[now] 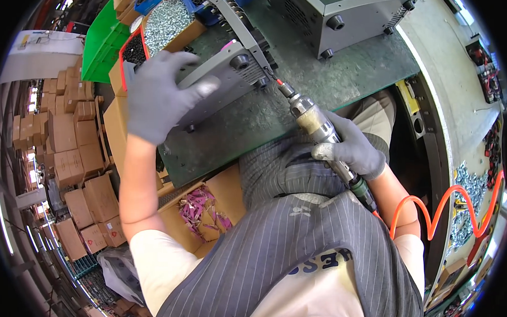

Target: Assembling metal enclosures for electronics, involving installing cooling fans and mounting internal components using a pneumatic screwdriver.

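Grey knit gloves cover the left hand (156, 95) and right hand (353, 146). Short white sleeves at lower frame, under a grey pinstriped apron (279, 252).

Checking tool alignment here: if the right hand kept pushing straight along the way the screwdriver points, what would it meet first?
Most likely the grey metal housing. The right hand aims the pneumatic screwdriver up and to the left, and its tip sits at the housing's lower corner, beside a black rubber foot. Whether it already touches is unclear.
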A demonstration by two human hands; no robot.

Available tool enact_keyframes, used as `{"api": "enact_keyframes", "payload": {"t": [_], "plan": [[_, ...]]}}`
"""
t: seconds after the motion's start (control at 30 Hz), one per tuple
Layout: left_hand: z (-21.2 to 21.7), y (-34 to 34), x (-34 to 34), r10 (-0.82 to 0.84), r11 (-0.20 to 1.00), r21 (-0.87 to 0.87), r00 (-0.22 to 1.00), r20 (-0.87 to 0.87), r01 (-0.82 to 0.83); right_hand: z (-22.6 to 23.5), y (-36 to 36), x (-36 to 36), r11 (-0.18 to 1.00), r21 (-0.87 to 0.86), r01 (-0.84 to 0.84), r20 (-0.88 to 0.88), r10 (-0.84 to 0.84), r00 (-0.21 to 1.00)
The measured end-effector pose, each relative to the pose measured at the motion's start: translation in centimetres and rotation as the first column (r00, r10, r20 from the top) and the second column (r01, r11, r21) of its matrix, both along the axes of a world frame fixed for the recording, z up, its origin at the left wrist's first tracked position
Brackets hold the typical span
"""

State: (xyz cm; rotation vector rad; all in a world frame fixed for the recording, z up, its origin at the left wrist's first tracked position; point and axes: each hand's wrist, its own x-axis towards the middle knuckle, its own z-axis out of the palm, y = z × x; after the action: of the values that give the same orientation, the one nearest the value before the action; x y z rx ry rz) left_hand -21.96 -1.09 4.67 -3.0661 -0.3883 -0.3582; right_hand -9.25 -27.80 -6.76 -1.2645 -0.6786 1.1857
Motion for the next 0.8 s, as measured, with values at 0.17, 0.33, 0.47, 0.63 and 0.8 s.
{"api": "enact_keyframes", "payload": {"t": [0.17, 0.33, 0.47, 0.63, 0.8], "plan": [[-0.3, -0.2, 2.2, -0.073, 0.935, -0.352, 0.940, -0.334, -0.052, 0.6, -0.8, 0.2, 1.000, 0.004, -0.019, 0.044, 0.019, 0.999], [-0.4, -1.6, 3.7, -0.165, 0.881, -0.472, 0.918, -0.361, -0.028, 0.8, -2.2, 0.5, 0.996, -0.072, 0.050, -0.134, -0.059, 0.989], [-0.6, -1.1, 3.7, -0.206, 0.901, -0.434, 0.905, -0.373, 0.026, 1.5, -2.1, 0.4, 0.995, -0.084, 0.045, -0.138, -0.057, 0.989], [-0.4, -1.1, 3.9, -0.198, 0.900, -0.437, 0.895, -0.401, 0.003, 1.5, -1.7, 0.4, 0.996, -0.067, 0.067, 0.005, -0.067, 0.998], [-0.5, -0.9, 3.9, -0.226, 0.898, -0.439, 0.891, -0.395, 0.033, 1.2, -1.8, 1.1, 0.998, -0.062, 0.014, -0.165, -0.024, 0.986]]}}
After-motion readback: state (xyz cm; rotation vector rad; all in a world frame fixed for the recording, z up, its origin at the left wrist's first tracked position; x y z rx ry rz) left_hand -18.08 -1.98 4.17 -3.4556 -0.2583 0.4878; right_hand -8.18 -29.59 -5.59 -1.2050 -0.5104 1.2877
